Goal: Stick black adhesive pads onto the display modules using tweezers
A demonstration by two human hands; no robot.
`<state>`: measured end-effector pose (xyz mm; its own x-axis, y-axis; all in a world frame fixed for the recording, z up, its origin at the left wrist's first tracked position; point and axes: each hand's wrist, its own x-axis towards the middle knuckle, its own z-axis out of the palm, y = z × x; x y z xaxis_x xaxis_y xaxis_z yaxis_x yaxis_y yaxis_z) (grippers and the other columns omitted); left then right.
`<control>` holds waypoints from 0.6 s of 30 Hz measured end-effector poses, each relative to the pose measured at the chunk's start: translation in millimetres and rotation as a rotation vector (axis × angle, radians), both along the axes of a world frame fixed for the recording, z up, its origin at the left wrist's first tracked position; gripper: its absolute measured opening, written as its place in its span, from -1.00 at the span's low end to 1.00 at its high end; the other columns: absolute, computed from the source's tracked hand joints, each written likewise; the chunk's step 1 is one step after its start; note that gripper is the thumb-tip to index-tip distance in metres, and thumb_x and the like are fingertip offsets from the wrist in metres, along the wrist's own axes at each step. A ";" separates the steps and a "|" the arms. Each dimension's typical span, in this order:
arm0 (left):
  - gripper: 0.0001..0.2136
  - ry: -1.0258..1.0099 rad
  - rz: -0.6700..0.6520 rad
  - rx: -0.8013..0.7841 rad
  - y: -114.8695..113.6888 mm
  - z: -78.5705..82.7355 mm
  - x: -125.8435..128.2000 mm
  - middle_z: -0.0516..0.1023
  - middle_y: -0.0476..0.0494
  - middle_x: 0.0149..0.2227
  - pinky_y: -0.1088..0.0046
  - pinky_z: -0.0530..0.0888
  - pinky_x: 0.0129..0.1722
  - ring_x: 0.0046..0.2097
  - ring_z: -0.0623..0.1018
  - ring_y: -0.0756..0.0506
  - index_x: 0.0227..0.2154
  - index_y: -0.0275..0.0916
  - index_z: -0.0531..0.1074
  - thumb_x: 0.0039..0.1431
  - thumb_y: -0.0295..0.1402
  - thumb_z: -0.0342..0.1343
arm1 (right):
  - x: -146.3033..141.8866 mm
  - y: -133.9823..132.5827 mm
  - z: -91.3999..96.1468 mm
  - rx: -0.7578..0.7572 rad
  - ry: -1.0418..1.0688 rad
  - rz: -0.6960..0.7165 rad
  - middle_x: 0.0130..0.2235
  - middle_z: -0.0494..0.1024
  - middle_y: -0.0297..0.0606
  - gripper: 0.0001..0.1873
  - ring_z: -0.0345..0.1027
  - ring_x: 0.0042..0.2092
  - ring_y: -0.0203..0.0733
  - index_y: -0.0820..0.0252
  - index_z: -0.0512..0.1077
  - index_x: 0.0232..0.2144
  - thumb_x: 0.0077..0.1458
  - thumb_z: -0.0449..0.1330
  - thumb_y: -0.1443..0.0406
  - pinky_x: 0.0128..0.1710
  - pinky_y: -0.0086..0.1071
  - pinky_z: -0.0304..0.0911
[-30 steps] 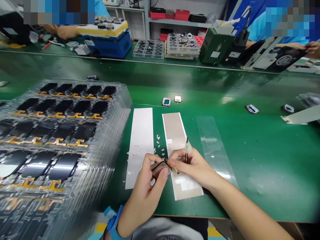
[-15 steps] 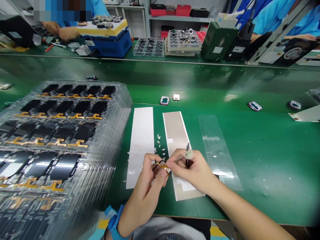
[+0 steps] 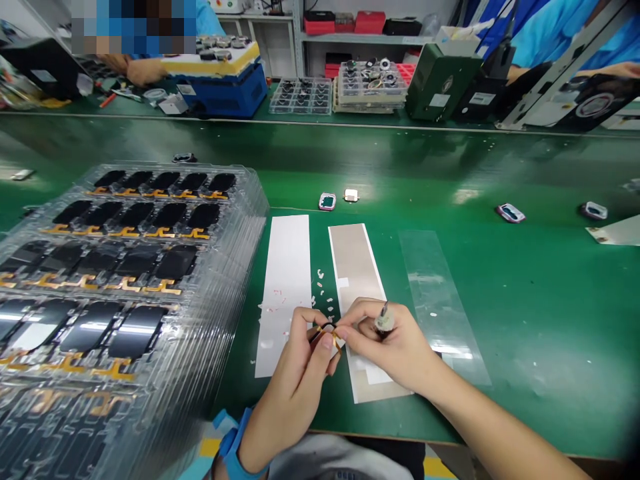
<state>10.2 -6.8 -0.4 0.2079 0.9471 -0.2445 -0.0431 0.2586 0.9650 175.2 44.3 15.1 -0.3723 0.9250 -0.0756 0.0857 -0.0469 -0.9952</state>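
My left hand [image 3: 300, 373], a blue band at its wrist, is closed around a small display screen [image 3: 329, 328] with a gold flex cable, its thumb on top. The fingers hide much of the screen. My right hand [image 3: 387, 340] pinches at the screen's cable side with thumb and forefinger. Tucked into its curled fingers is a thin dark tool [image 3: 384, 320] with a whitish wrapped part, its kind unclear. Under the right hand lies a beige-and-white sheet [image 3: 353, 253]. Left of it lies a white strip [image 3: 290, 260], with small white scraps [image 3: 321, 283] between them.
Stacked clear trays [image 3: 235, 220] of black screens with gold cables fill the left. A transparent sheet [image 3: 435, 273] lies to the right. Small watch-like cases [image 3: 327, 201] are scattered on the green bench [image 3: 540, 320]. Co-workers sit beyond a raised ledge holding a blue box [image 3: 225, 90].
The view has shifted slightly, so the trays appear a little further right. Both hands keep their grip on the screen. The tool in my right hand has tilted a little.
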 end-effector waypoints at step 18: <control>-0.79 -0.084 -0.061 -0.012 2.7 4.1 -0.4 0.20 0.15 -0.47 0.52 0.17 -0.45 -0.43 0.20 0.02 -0.16 -0.09 0.09 0.46 -0.10 -0.10 | -0.2 -0.9 1.2 0.042 0.020 -0.009 -0.60 0.17 -0.53 -0.80 -0.09 -0.57 -0.45 0.23 0.44 -0.54 0.09 0.26 0.28 -0.58 -0.46 -0.12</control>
<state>9.8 -4.1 3.7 0.2851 0.9293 -0.2349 -0.1080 0.2747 0.9554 174.9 43.4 16.3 -0.3650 0.9306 -0.0289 0.0651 -0.0054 -0.9979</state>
